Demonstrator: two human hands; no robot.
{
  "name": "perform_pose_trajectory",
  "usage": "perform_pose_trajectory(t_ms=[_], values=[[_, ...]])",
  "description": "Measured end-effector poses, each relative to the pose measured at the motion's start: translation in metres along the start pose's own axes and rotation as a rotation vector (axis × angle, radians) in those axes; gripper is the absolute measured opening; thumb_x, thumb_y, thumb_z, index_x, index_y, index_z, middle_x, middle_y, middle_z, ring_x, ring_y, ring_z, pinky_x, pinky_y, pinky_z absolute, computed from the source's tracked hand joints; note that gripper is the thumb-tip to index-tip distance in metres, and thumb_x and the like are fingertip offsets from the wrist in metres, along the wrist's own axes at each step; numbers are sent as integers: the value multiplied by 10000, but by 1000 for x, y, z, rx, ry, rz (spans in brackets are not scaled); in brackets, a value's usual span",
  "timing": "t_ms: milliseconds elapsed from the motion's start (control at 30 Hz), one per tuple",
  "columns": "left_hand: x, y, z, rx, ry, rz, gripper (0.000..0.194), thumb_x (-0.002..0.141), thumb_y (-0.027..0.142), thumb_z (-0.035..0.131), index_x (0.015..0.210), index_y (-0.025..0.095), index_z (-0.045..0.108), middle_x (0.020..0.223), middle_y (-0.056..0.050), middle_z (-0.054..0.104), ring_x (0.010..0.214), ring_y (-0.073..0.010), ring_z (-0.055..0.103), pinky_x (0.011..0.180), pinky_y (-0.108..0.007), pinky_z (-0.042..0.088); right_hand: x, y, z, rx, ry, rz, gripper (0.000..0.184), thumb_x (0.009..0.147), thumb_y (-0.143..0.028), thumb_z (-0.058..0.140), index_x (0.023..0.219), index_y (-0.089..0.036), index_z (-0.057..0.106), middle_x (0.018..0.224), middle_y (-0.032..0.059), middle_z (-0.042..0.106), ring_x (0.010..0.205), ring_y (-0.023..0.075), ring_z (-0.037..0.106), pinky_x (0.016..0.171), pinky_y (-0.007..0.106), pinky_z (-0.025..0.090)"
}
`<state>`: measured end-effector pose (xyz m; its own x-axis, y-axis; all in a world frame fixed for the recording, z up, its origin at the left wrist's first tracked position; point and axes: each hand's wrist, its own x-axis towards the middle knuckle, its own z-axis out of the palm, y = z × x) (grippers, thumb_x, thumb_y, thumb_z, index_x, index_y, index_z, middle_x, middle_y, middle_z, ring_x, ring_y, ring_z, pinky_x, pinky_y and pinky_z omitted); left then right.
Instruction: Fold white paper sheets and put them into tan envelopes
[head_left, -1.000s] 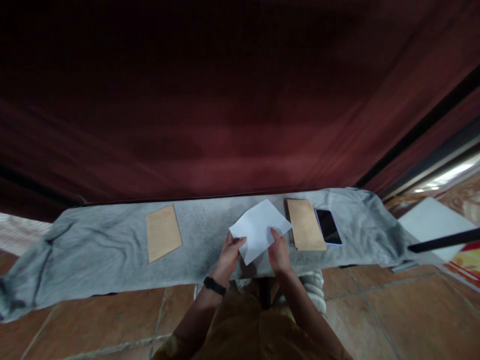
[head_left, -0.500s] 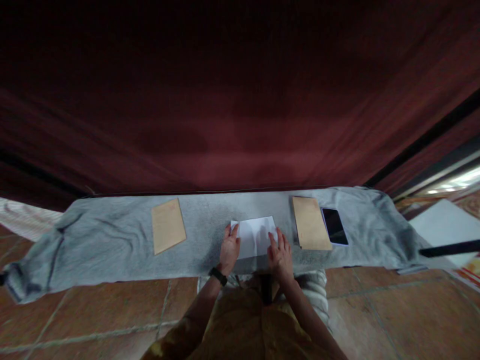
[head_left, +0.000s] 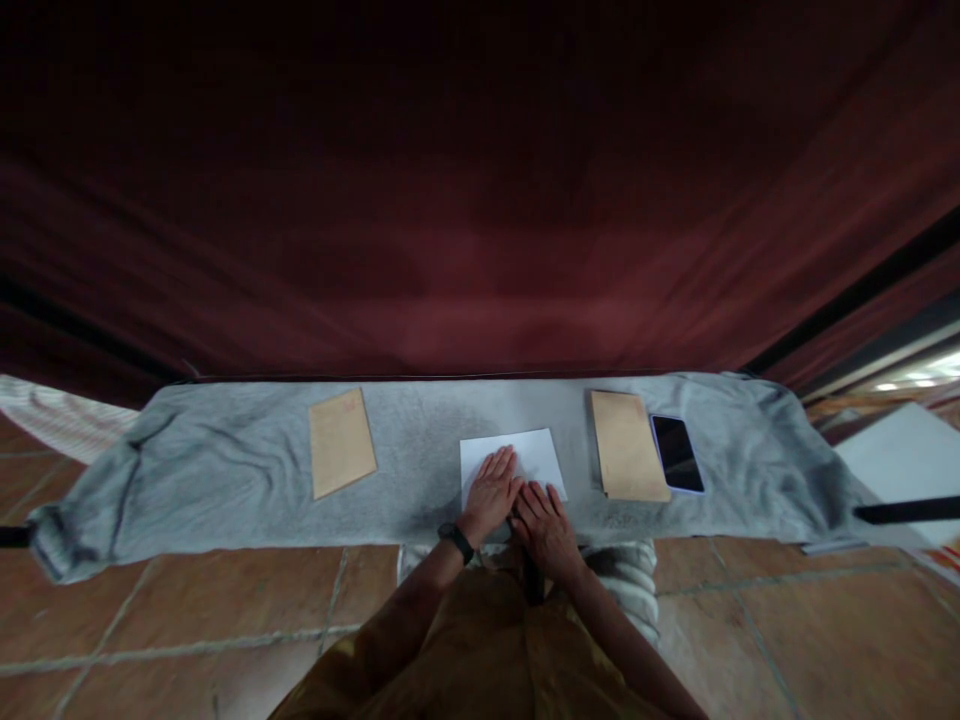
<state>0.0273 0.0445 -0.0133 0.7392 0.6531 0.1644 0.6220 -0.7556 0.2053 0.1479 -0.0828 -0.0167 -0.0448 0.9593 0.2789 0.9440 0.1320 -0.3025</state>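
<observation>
A white sheet of paper (head_left: 538,452) lies on the grey cloth in front of me, its near edge partly covered by my hands. My left hand (head_left: 491,488) rests flat on the paper's middle, fingers stretched out and pointing up and to the right. Right beside it, my right hand (head_left: 544,518) lies flat over the near edge, its fingers slightly spread. The hands almost touch at the thumbs. Whether the sheet is folded I cannot tell. A dark watch (head_left: 456,541) sits on my left wrist.
To the left lies a tan envelope (head_left: 342,443). On the right are more tan envelopes (head_left: 628,446), seemingly stacked, with a phone (head_left: 677,453) next to them. Grey cloth (head_left: 247,470) covers the narrow surface, and a dark red fabric wall (head_left: 480,330) rises behind it.
My hands have left the paper's two side edges and come together at its near middle, now lying flat on it. The sheet looks flatter.
</observation>
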Motion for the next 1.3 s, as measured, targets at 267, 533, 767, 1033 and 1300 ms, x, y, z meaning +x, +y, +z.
perform_pose_trajectory(t_ms=[267, 533, 767, 1033, 1300], values=[[26, -21, 4, 14, -20, -2, 530, 1044, 339, 295, 1503, 90, 383, 1589, -138, 398, 1502, -219, 313, 1230, -441, 303, -2, -2, -5, 50, -16, -13, 511, 1017, -248, 453, 1526, -248, 406, 1536, 40, 491, 1452, 291, 393, 1225, 574, 237], [8, -17, 0, 42, -59, 68, 580, 1035, 378, 337, 1519, 59, 342, 1610, -167, 344, 1524, -243, 252, 1253, -465, 227, -5, 7, -1, 114, 2, -35, 457, 988, -136, 424, 1430, -199, 520, 1495, 85, 537, 1448, 267, 401, 1194, 564, 331], [-25, -9, -10, 76, -118, 151, 557, 1055, 377, 291, 1546, 117, 324, 1635, -124, 307, 1532, -214, 231, 1264, -459, 165, -8, 14, 1, 201, 3, -21, 512, 944, -70, 385, 1417, -196, 535, 1455, 104, 567, 1429, 230, 429, 1207, 549, 320], [-43, -9, -15, 75, -156, 235, 539, 1058, 387, 285, 1542, 160, 352, 1627, -88, 335, 1527, -188, 244, 1263, -426, 155, -11, 18, 0, 237, 28, -41, 468, 956, -121, 440, 1383, -249, 584, 1478, 101, 541, 1429, 233, 430, 1203, 560, 317], [-9, -18, -8, 23, -92, 134, 547, 1048, 362, 283, 1552, 153, 323, 1610, -104, 370, 1519, -189, 268, 1263, -433, 182, -11, 22, 2, 246, 40, -40, 426, 953, -166, 470, 1323, -285, 643, 1499, 73, 529, 1412, 230, 453, 1195, 560, 329]])
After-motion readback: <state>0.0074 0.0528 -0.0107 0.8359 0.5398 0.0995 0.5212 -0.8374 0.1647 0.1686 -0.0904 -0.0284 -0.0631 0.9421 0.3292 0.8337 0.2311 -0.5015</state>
